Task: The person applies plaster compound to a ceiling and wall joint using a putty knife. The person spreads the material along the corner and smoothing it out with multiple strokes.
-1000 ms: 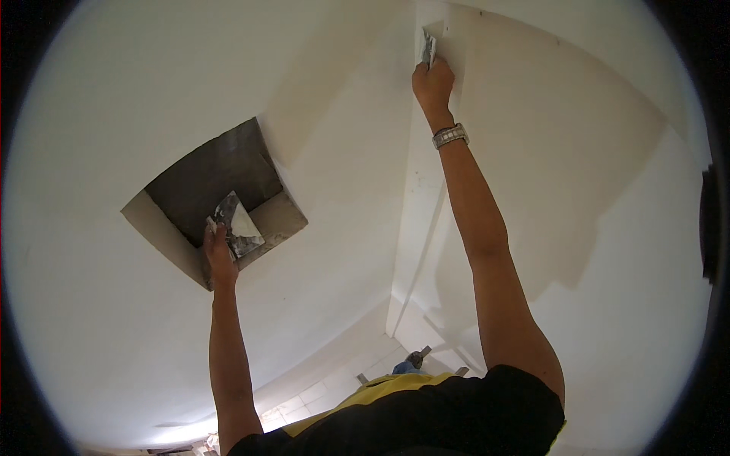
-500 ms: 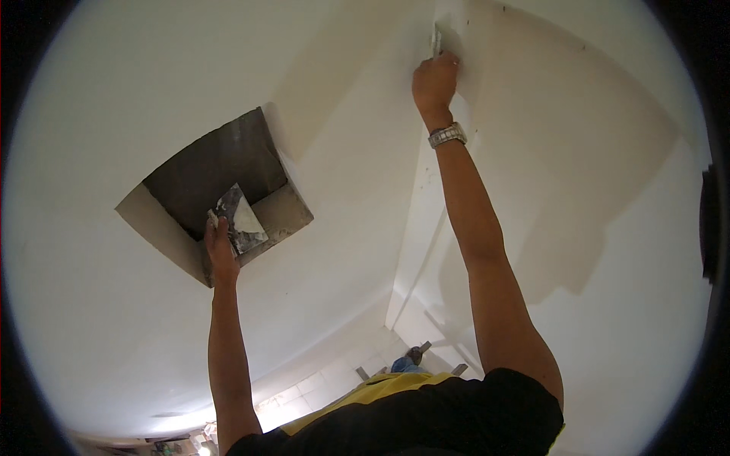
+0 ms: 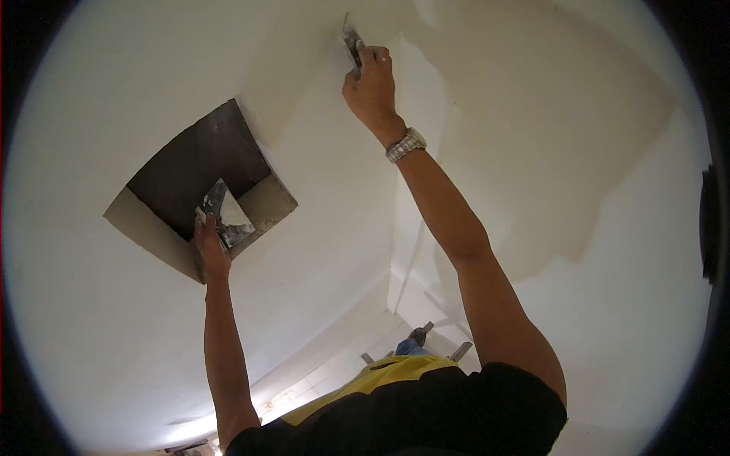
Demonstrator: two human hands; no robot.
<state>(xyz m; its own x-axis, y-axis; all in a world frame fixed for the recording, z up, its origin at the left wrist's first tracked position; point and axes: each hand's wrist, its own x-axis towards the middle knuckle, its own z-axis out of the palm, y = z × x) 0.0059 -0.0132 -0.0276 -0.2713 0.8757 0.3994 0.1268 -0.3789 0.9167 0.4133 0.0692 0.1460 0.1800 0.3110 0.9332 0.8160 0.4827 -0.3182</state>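
Note:
My left hand [image 3: 211, 245] is closed around a broad scraper with a flat metal blade [image 3: 230, 213]. White filler lies on part of that blade, and the dark opening shows behind it. Higher up and to the right, my raised right hand [image 3: 372, 90] grips a putty knife [image 3: 350, 39] smeared with filler. Its blade is at the pale plastered surface [image 3: 312, 99], close to the corner with the adjoining surface on the right. My fingers hide most of its handle. A metal-banded watch [image 3: 406, 144] is on my right wrist.
A squared recess [image 3: 266, 199] with a dark inside and rough edges is cut into the pale surface at the left. At the bottom, a shoe [image 3: 417, 334] shows beside grey bars [image 3: 461, 351]. Bright light and tiles [image 3: 304, 387] lie lower left. A dark object [image 3: 709, 224] stands at the right rim.
My right hand with the putty knife has moved left, away from the corner, and its blade has turned. The left hand still holds the loaded scraper; the view has shifted slightly.

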